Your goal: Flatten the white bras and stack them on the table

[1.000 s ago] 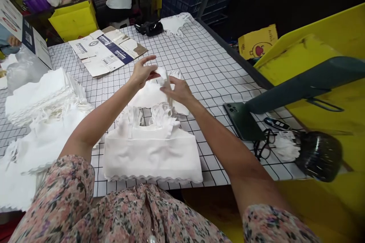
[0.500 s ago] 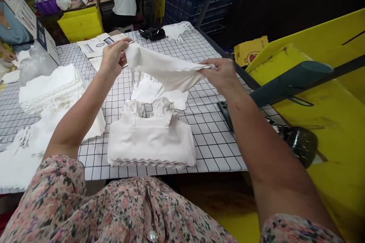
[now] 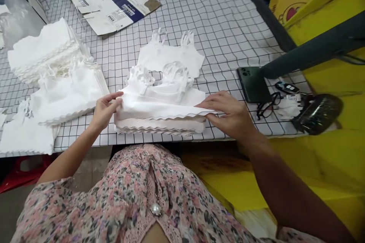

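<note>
The left hand [image 3: 105, 111] and right hand [image 3: 230, 115] hold a white top [image 3: 159, 108] at opposite ends of its scalloped hem. Each grip is clamped on the cloth, fingers and thumb together. The top lies spread over a folded stack [image 3: 159, 126] of like tops, with its right corner reaching just past the stack's edge. The stack sits just behind the near edge of the tabletop [image 3: 228, 26], and the left hand is touching its left end.

A white pile [image 3: 68, 92] lies just beside the left hand, leaving only a narrow gap. Another flat top [image 3: 171, 54] touches the stack's far side. To the right, a stretch of grid separates the right hand from a phone [image 3: 252, 84], glasses [image 3: 268, 106] and a key fob [image 3: 286, 88], all near the tabletop's dark right rim. A flattened carton [image 3: 111, 3] lies well apart, toward the far end.
</note>
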Available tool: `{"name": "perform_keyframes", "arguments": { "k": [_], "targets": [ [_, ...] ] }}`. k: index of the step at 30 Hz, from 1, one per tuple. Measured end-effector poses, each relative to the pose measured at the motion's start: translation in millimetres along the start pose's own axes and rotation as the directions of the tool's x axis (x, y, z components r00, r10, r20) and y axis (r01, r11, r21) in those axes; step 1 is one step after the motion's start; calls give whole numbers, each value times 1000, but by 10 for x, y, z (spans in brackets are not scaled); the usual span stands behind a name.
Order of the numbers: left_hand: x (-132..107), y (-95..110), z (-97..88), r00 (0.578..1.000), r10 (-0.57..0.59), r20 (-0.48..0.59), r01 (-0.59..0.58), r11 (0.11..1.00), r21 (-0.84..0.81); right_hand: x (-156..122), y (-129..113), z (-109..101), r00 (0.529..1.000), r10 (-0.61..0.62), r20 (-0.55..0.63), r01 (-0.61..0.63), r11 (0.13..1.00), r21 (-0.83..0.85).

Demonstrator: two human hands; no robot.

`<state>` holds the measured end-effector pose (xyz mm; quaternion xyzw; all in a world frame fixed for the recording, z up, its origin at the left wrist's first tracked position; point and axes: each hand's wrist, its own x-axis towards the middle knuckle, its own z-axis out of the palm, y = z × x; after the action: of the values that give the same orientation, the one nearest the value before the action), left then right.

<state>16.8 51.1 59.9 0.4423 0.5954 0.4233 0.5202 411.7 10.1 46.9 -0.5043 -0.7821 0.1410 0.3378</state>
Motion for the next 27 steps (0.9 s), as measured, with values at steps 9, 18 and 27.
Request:
{"name": "perform_keyframes", "arguments": {
  "k": [9, 18, 27],
  "targets": [
    [-162, -57, -94, 998, 31, 50, -38, 989, 141, -248, -97, -135, 988, -119, -100, 112, 991, -73],
    [-123, -207, -75, 992, 120, 36, -125, 952, 280, -346, 150, 34, 983, 175, -55, -179, 982, -69],
    [-8, -119, 43, 956, 292, 19, -262, 828, 496, -345, 229, 303, 947, 312, -74, -319, 941, -114]
  ]
}}
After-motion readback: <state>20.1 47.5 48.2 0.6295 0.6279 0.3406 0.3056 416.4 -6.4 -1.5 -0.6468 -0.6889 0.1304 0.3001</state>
